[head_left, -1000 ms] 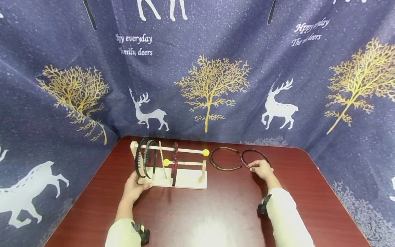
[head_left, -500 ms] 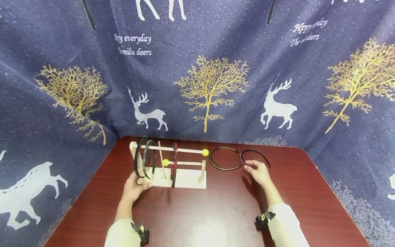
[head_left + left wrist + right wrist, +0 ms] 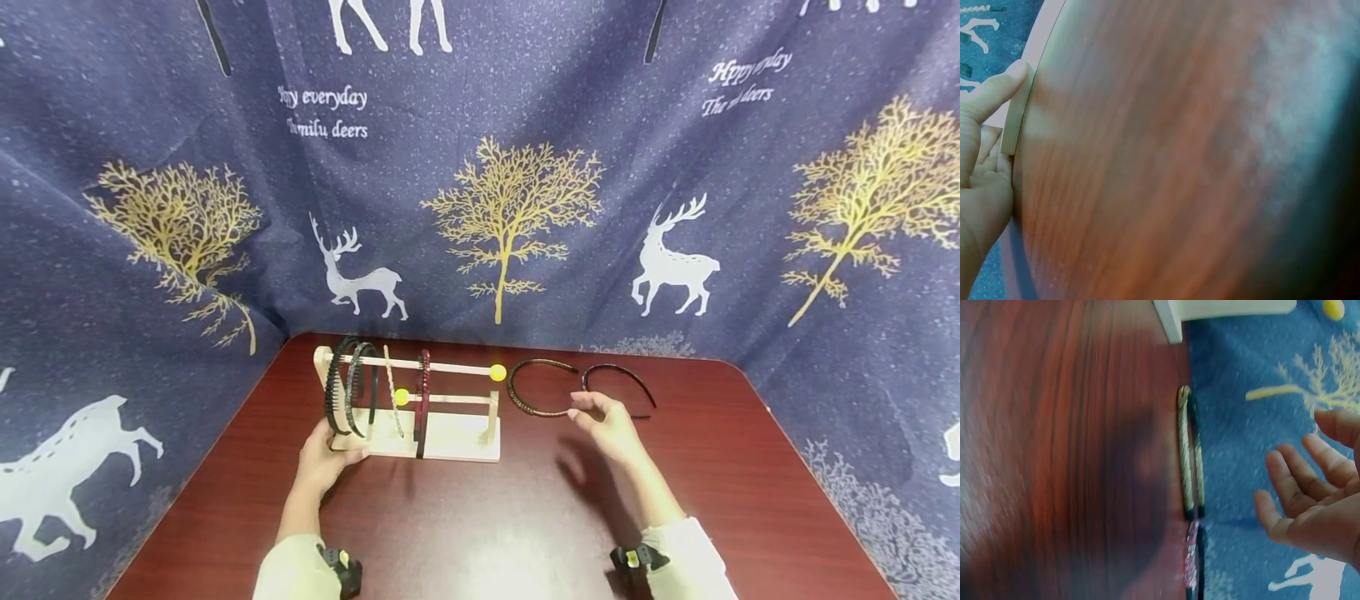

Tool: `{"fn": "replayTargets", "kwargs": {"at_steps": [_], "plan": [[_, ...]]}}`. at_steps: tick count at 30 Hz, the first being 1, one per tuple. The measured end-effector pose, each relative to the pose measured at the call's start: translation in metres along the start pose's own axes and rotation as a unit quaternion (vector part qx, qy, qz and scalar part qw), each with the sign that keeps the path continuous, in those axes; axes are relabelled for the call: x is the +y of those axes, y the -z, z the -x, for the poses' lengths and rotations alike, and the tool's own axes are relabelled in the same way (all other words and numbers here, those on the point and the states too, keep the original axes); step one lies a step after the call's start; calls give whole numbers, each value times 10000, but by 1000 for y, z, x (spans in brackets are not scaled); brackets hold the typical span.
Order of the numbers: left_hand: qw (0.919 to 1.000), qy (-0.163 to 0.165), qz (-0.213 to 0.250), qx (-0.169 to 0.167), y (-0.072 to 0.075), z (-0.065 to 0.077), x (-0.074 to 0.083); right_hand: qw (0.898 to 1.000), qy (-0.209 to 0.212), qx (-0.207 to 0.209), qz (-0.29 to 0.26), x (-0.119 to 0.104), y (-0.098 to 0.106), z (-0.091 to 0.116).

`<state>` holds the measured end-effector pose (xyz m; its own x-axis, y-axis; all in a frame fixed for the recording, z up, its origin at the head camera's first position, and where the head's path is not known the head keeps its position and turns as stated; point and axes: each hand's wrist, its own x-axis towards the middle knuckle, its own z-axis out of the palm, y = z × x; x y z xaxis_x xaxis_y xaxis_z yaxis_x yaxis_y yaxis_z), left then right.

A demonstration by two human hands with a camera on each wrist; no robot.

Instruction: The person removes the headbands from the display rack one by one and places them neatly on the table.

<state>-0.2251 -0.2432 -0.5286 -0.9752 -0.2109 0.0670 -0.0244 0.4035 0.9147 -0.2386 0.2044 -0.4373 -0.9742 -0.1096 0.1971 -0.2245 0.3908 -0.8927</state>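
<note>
My left hand point(image 3: 322, 460) grips the left end of the base of a two-bar wooden headband stand point(image 3: 457, 439), its thumb on top in the left wrist view. On the upper bar hang a black toothed headband point(image 3: 332, 404), a grey glittery headband point(image 3: 351, 398), a cream twisted headband point(image 3: 392, 392) and a dark red headband point(image 3: 424, 392). My right hand point(image 3: 613, 433) hovers over the table with its fingers loosely spread and nothing in them. Behind it lie a gold-brown headband point(image 3: 513, 396) and a dark headband with reddish glitter point(image 3: 1191, 562), each partly covered by my hand in the head view.
A dark red wooden table point(image 3: 450, 525) carries everything. Yellow balls cap the bar ends, the upper ball point(image 3: 498, 373) pointing right and the lower ball point(image 3: 402, 397) left. A blue curtain point(image 3: 465, 250) with deer and trees hangs close behind and beside the table.
My right hand has let go of the reddish dark headband and moved left and toward me, lifting off the table. The left hand keeps its grip on the stand.
</note>
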Motion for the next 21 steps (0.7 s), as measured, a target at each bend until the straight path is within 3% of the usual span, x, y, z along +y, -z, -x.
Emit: {"fn": "replayTargets", "kwargs": {"at_steps": [8,21], "plan": [[10000,16,-34,-61,1,-1,1,9988,-70,-172,-446,-43,-17,18],[10000,-53,3,7,0,2,2,9945,308,-352,-934,-59,-47,22]]}}
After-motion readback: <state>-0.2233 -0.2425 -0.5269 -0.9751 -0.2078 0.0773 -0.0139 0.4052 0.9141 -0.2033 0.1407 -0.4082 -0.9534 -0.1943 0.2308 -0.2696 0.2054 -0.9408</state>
